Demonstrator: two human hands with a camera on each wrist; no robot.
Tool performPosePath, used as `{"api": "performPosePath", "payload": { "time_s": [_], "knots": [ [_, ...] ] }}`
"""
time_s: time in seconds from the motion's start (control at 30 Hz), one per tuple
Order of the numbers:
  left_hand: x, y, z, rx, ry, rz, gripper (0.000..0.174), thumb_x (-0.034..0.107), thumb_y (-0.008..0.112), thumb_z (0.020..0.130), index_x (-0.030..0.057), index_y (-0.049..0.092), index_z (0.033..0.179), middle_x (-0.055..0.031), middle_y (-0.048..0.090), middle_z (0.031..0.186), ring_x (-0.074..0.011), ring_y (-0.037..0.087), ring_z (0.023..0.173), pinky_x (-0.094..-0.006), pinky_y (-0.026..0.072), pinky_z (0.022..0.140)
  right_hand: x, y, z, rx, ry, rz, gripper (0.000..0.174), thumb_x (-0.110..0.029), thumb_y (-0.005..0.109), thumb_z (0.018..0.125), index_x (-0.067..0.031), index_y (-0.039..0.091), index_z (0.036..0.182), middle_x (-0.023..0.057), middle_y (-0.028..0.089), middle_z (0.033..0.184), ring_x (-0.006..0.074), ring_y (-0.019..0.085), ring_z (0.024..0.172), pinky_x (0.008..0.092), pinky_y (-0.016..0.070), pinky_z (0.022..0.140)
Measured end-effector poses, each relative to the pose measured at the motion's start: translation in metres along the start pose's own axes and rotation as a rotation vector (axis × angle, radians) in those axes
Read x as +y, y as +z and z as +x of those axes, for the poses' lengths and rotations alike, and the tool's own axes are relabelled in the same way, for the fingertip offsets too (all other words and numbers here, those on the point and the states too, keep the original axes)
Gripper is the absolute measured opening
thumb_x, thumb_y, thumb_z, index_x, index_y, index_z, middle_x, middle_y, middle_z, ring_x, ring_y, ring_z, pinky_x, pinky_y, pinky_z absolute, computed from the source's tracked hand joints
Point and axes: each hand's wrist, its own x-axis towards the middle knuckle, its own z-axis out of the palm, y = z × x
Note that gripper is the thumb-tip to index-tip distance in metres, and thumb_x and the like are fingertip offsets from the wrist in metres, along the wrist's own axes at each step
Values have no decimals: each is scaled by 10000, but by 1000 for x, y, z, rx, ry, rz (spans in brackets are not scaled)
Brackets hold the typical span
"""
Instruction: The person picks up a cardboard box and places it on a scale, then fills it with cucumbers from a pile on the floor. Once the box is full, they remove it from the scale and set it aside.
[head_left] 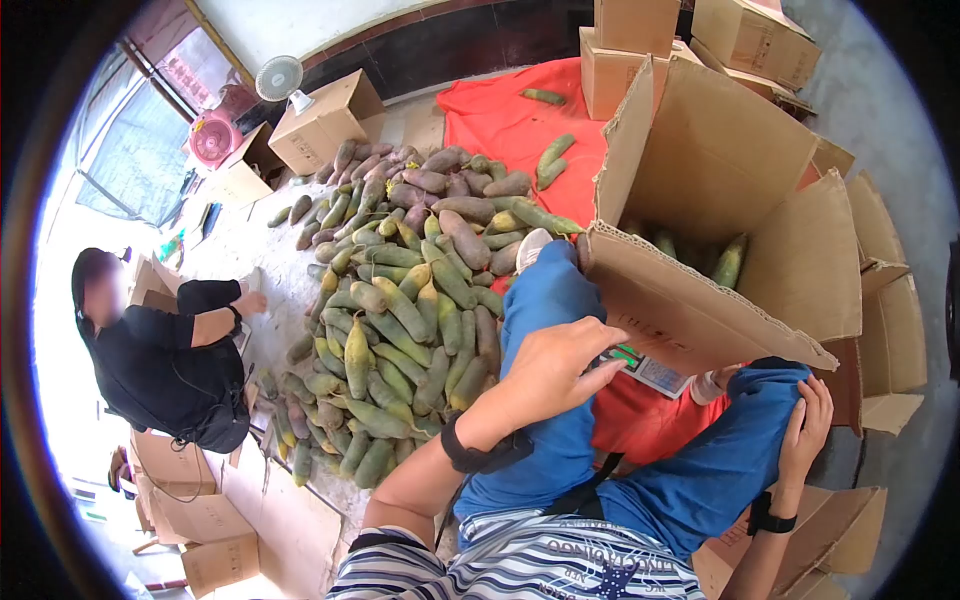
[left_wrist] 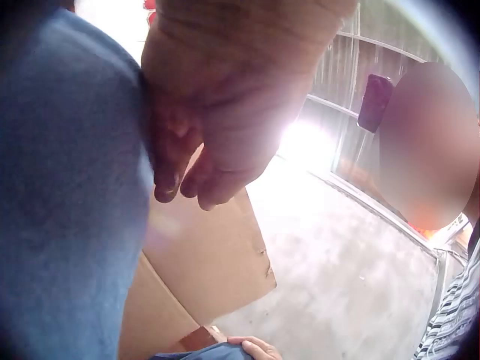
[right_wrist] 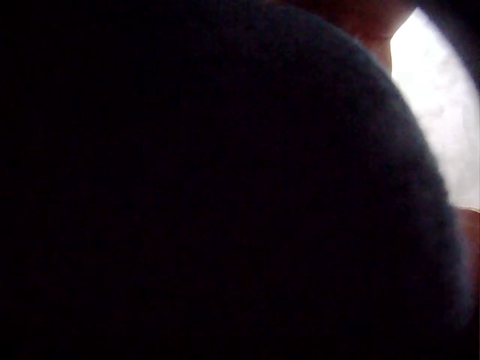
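Note:
In the head view my left hand point(head_left: 550, 375) lies over my left knee, fingers relaxed and holding nothing, beside a scale with a lit green display point(head_left: 627, 356). My right hand point(head_left: 806, 430) rests on the outer side of my right knee. Between and beyond my knees stands an open cardboard box point(head_left: 700, 300) with a few green radishes point(head_left: 730, 262) inside. The left wrist view shows my left hand point(left_wrist: 225, 97) with fingertips hanging down beside the blue trouser leg point(left_wrist: 67, 187). Dark cloth point(right_wrist: 225, 187) fills most of the right wrist view.
A large heap of green and purplish radishes point(head_left: 400, 300) lies at the left. Beyond it a red sheet point(head_left: 500, 110) holds several loose ones. A person in black point(head_left: 165, 365) sits further left. Cardboard boxes point(head_left: 880, 290) stand at the right; fans point(head_left: 280, 78) are at the back.

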Motion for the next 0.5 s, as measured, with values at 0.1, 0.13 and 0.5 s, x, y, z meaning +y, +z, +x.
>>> {"api": "performPosePath", "payload": {
  "time_s": [0.1, 0.13, 0.5],
  "knots": [
    [2, 0, -3, 26, -5, 61, 262, 132, 681, 806, 66, 621, 1052, -83, 585, 814, -227, 592, 689, -324, 477, 614, 4, 0, -2, 3, -6, -4, 257, -124, 439, 945, -10, 610, 1099, 141, 548, 1252, 317, 452, 1235, 422, 312, 1066],
    [4, -1, -3, 26, -6, 58, 262, 132, 681, 806, 66, 621, 1052, -83, 585, 814, -227, 592, 689, -324, 477, 614, 5, -1, -3, 7, -8, -2, 257, -124, 440, 945, -10, 610, 1101, 141, 548, 1253, 317, 453, 1235, 422, 312, 1065],
    [4, -51, 8, 545, -407, -588, 676, 47, 582, 870, 72, 236, 1450, -148, 642, 987, -99, 568, 663, -221, 472, 604, 7, -1, -4, -23, -10, -37, 273, -139, 408, 973, -22, 601, 1126, 124, 541, 1270, 304, 436, 1255, 401, 306, 1070]
  ]
}}
